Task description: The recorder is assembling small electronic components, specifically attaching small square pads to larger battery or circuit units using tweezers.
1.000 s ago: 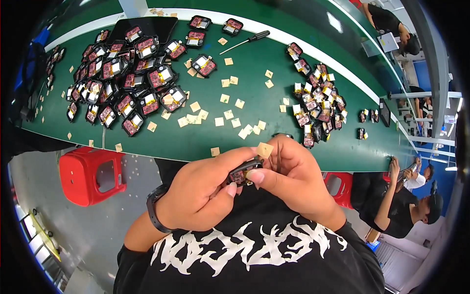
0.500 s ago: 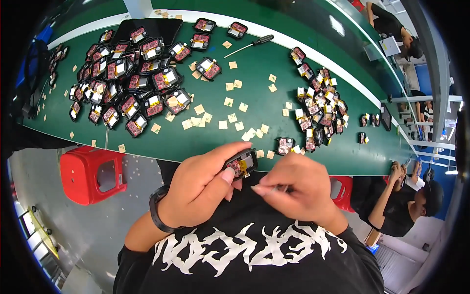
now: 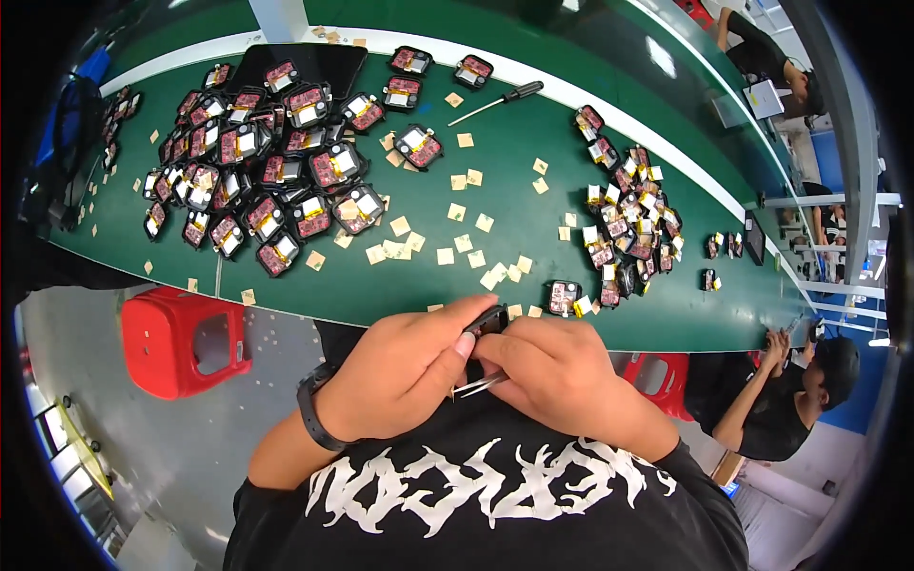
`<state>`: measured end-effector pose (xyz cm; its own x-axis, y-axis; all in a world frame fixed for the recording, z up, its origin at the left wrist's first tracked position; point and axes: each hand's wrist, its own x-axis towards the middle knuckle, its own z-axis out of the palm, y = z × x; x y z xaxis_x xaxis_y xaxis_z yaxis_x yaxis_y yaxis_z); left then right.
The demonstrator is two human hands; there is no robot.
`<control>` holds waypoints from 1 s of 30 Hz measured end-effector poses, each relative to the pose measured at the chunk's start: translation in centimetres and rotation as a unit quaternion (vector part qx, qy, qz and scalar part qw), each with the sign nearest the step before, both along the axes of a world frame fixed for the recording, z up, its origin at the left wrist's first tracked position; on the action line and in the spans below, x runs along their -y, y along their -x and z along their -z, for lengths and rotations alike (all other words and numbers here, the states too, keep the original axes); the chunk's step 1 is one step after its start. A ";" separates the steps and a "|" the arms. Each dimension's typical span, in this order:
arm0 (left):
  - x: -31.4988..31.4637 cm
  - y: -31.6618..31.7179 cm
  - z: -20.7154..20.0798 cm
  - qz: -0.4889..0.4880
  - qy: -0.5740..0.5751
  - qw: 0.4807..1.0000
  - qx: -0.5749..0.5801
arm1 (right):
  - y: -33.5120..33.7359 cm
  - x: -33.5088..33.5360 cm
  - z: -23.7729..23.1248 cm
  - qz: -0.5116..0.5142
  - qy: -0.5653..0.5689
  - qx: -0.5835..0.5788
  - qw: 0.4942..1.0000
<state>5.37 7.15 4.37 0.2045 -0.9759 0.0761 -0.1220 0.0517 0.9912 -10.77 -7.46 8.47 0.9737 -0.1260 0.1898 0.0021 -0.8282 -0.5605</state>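
Green bench (image 3: 367, 297) bows across the view, a red stool (image 3: 157, 347) standing by its near edge at left. Next, on the bench, a heap of opened black units (image 3: 240, 143), reddish insides uppermost on many. Left hand (image 3: 395, 366): fingers and thumb closed on a black casing (image 3: 492, 320), which is held at the bench's near edge. Loose tan squares (image 3: 446, 256) lie scattered beyond. Right hand (image 3: 552, 366): together with the left at the casing, fingers clamped on tweezers (image 3: 481, 384) whose tips point left, nearer the wearer than the casing. Further right: a lone open unit (image 3: 565, 293), a second heap (image 3: 625, 214), then a co-worker (image 3: 776, 428) in black. Handling, as judged: steady the casing by its rim, brace the right fingers against it, keep metal tips clear of exposed circuitry. Obscured: most of the casing's interior, behind the fingers; the tweezers' rear portion, inside the right hand. Cannot tell whether the right fingertips grip the casing or merely touch it.
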 end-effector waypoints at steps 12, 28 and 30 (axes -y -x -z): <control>-0.8 0.1 1.5 -0.038 -0.019 0.996 -0.078 | -1.2 0.0 2.1 -0.037 -0.022 -0.027 0.999; -1.2 -2.3 0.8 -0.119 -0.122 0.878 -0.447 | 3.2 3.6 1.4 0.201 -0.123 0.037 0.971; -1.7 -3.1 1.2 -0.149 -0.087 0.857 -0.485 | 4.1 3.8 1.3 0.278 -0.154 0.034 0.948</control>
<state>8.42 8.81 3.17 0.3304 -0.8489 -0.4126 0.7826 0.0019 0.6226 -14.89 -11.28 7.22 0.7273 -0.6755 0.1214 -0.3417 -0.5098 -0.7895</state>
